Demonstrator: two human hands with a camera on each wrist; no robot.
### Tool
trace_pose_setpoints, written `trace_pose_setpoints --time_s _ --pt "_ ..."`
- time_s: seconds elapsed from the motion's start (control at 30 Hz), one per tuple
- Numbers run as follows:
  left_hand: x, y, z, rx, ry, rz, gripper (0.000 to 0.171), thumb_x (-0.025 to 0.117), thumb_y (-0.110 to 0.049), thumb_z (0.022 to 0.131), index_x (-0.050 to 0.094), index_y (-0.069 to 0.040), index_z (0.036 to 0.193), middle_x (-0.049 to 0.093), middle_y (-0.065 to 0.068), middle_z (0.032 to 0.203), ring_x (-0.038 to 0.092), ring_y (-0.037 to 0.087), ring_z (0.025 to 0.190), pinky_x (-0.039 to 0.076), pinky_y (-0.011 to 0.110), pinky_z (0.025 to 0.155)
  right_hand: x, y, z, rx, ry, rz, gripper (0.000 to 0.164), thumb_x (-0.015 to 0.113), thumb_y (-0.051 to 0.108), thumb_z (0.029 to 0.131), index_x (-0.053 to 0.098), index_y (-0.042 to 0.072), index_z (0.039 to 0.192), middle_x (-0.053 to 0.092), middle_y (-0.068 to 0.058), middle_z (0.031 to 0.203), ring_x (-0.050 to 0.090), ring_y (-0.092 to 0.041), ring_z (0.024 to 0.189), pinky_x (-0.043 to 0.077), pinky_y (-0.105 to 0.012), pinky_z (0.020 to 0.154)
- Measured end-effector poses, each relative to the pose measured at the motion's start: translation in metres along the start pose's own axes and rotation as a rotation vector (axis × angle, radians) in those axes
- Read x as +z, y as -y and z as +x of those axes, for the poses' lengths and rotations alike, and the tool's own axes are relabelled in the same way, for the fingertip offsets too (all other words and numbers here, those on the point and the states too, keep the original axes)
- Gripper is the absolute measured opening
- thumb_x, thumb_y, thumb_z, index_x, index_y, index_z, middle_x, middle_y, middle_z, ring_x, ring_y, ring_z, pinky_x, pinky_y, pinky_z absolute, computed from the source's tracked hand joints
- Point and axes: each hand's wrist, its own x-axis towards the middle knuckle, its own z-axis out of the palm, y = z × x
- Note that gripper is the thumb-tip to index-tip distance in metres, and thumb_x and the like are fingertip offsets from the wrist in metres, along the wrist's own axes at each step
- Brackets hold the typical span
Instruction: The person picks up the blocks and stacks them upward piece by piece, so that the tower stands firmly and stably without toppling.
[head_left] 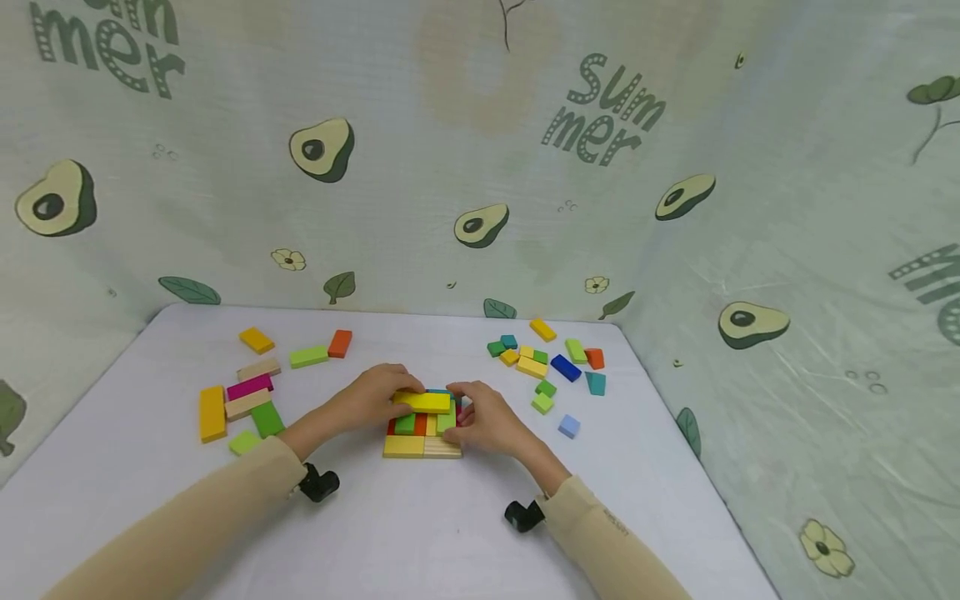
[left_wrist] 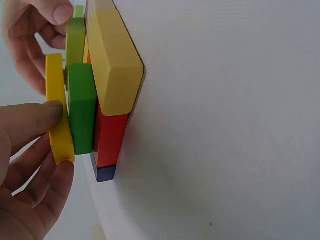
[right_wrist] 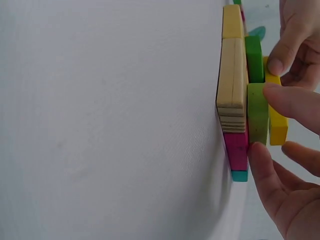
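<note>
My left hand (head_left: 381,397) pinches a yellow block (head_left: 422,403) between thumb and fingers, over the far part of a low block structure. In the left wrist view, the yellow block (left_wrist: 59,107) lies flat against a dark green block (left_wrist: 82,107). My right hand (head_left: 491,421) holds a light green block (right_wrist: 258,112), thumb on its near end and a fingertip on its side. Both green blocks sit on a base layer with a pale yellow block (head_left: 403,447), a plain wood block (head_left: 442,448), red ones and a magenta one (right_wrist: 236,150). The hands partly hide the structure's far side.
Loose blocks lie on the white table (head_left: 420,533) at left, among them a tall yellow-orange block (head_left: 212,414) and a magenta block (head_left: 250,386). Smaller ones are scattered at right, including a dark blue block (head_left: 566,367). A printed cloth (head_left: 405,192) hangs behind.
</note>
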Motion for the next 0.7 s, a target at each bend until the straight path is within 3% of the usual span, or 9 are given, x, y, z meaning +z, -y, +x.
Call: trace_pose_setpoints --time_s 0.5,0.7 --pt "0.0057 -0.0087 0.0021 -0.049 -0.019 -0.009 0.032 0.082 -0.021 0.095 0.076 -0.013 0.126 0.074 -0.001 0.111 0.06 0.016 0.094 0.055 0.034 0.089 0.0022 -0.0004 -0.005 -0.057 -0.016 0.014 0.061 0.086 0.023 0.092 0.061 0.02 0.147 0.061 -0.004 0.131 0.063 -0.017 0.102 0.06 -0.029 0.089" --pt "0.0057 -0.0105 0.0001 -0.027 -0.032 -0.01 0.031 0.082 -0.02 0.095 0.076 -0.012 0.125 0.074 -0.001 0.108 0.06 0.016 0.091 0.055 0.033 0.086 0.002 0.0009 -0.0058 -0.054 -0.024 0.034 0.058 0.086 0.021 0.092 0.062 0.02 0.146 0.063 -0.004 0.13 0.064 -0.018 0.102 0.061 -0.032 0.09"
